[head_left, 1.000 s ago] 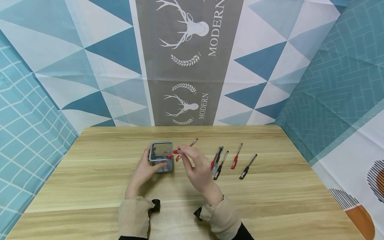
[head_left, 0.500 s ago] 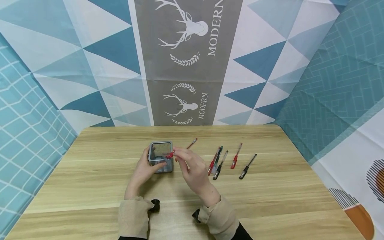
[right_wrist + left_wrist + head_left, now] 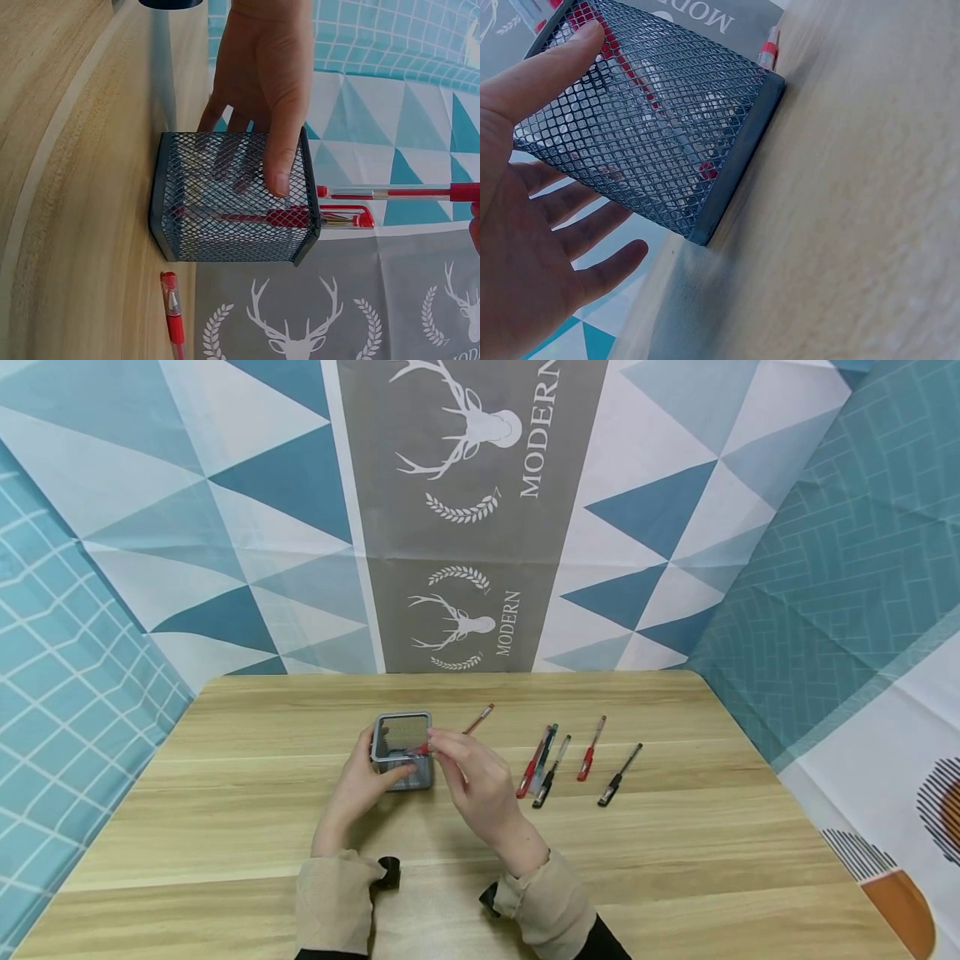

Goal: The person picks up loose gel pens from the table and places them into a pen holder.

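My left hand [image 3: 358, 789] grips a square grey mesh pen holder [image 3: 416, 782], thumb across the near side and other fingers around the far left. In the right wrist view the holder lies sideways in the picture, and a red gel pen [image 3: 289, 217] inside it shows through the mesh, its red-clipped end sticking out past the rim. My right hand [image 3: 483, 781] pinches another red pen [image 3: 420, 193] between thumb and fingertips at the mouth. That pen's small red end is right at the rim, in line with the opening. In the head view the fingers cover most of it.
One pen [image 3: 480, 717] lies behind my right hand, partly hidden. Farther right on the wooden table [image 3: 675, 843] lie a red pen [image 3: 531, 770], a green-ended pen [image 3: 550, 739], a black pen [image 3: 547, 785], another red pen [image 3: 588, 758] and another black pen [image 3: 617, 781]. Patterned cloth hangs behind.
My right hand has moved slightly left, bringing the pinched red pen closer to the holder's mouth. My left hand and the holder have stayed in place.
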The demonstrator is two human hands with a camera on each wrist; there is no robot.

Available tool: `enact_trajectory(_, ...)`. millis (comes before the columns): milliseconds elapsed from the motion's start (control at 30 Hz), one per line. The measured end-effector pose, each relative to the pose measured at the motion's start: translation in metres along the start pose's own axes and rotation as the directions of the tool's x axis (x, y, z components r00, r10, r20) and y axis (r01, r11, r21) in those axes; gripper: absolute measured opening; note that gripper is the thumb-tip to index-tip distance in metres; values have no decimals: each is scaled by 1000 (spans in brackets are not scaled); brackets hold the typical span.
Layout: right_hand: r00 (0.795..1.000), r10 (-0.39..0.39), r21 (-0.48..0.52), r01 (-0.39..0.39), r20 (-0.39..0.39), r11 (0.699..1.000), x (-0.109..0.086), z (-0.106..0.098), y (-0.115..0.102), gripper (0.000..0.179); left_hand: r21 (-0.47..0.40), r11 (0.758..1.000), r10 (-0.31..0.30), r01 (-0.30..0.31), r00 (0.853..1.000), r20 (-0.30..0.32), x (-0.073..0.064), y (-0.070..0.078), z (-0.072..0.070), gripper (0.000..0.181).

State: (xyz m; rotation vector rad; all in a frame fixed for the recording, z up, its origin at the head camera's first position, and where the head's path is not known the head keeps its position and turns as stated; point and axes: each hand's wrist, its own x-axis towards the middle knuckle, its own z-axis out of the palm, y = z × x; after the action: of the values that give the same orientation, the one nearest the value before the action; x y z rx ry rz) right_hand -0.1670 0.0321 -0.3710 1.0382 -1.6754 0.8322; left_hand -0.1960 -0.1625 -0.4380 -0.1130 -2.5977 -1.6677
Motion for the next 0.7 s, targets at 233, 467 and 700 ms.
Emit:
enact_trajectory(233,1000,-1,-22,2,22,1000,-1,2,0,17,-3,1000,-7,7,1000,6,0,0,0,91)
enact_trajectory(467,999,12,-25,-11,33,1000,-3,4,0,17,1,1000,-10,10,1000,9,-1,1,-1,91)
enact_trajectory(700,998,28,-16,-27,58,999,-8,8,2,18,13,1000,-26,26,1000,13,0,0,-1,93)
